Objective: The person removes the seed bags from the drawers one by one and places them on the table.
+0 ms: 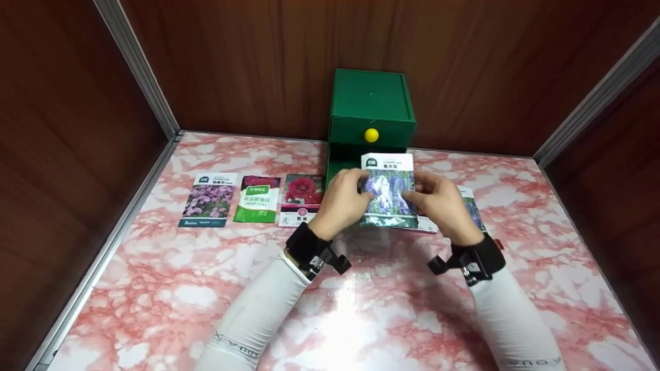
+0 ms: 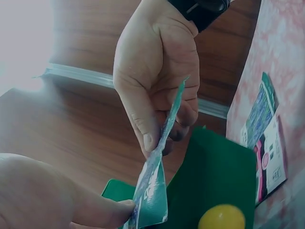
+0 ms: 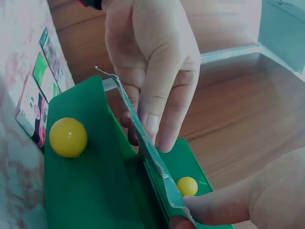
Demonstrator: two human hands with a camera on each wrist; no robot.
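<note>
Pinching, left hand (image 1: 343,201): thumb and fingers clamped on left edge of lavender packet (image 1: 388,189), thumb on printed face.
Right hand (image 1: 443,201): thumb and fingers clamped on the same packet's right edge.
Lavender packet: between the hands, over the pulled-out lower drawer (image 3: 95,186); white top end far, dark green bottom end near. Cannot tell whether it touches the drawer.
Green drawer box (image 1: 371,95): far side, against brown wall (image 1: 247,67); upper drawer closed, yellow knob (image 1: 371,135) on its front. A second yellow knob (image 3: 68,137) on the lower drawer.
Packets, left: pink-flower packet (image 1: 208,201), green-and-white packet (image 1: 258,200), red-flower packet (image 1: 303,190), in a row on marbled tabletop (image 1: 196,319).
Packets, right: purple-flower packet (image 1: 472,208), partly hidden by right hand.
Wrists: black straps (image 1: 308,245), white sleeves (image 1: 258,309).
</note>
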